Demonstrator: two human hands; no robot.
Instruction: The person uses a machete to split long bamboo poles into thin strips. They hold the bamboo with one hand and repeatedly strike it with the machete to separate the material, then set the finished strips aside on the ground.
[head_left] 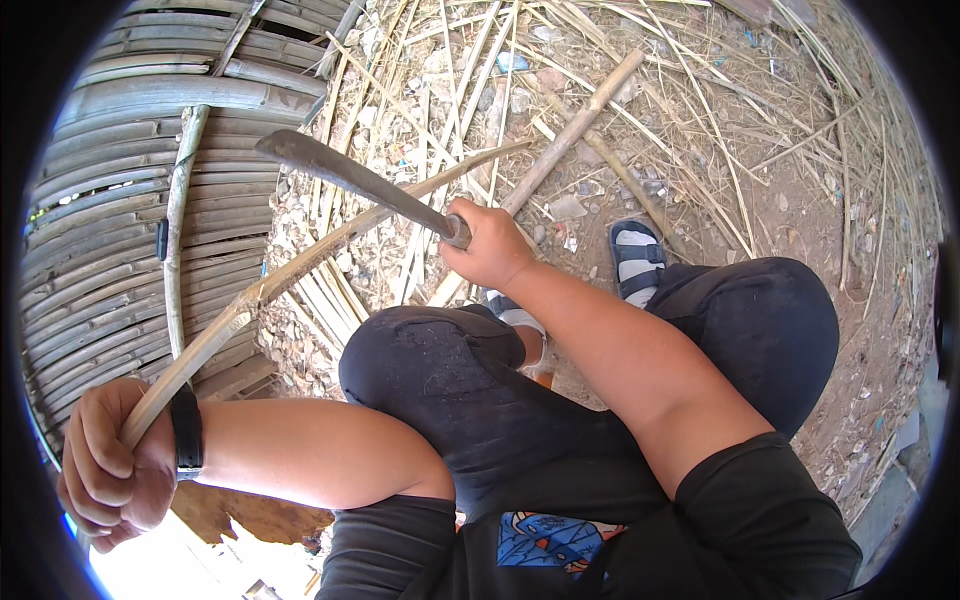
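At the lower left my left hand (118,465) is closed around the pale, whittled end of a long wooden stick (325,248). The stick slants up to the right and narrows to a thin far end. My right hand (488,240), in front of my knees, grips the handle of a machete (345,180). Its dark blade points up and left and crosses over the stick; whether the two touch I cannot tell. My fingers hide most of the handle. Beyond my right hand a thicker wooden pole (575,130) lies slanting on the ground.
A wall of split bamboo slats (110,240) with an upright pole (180,230) rises on the left. Loose bamboo strips (480,75) and stones litter the ground ahead. My bent knees (420,350) and sandalled feet (637,262) are close below the machete.
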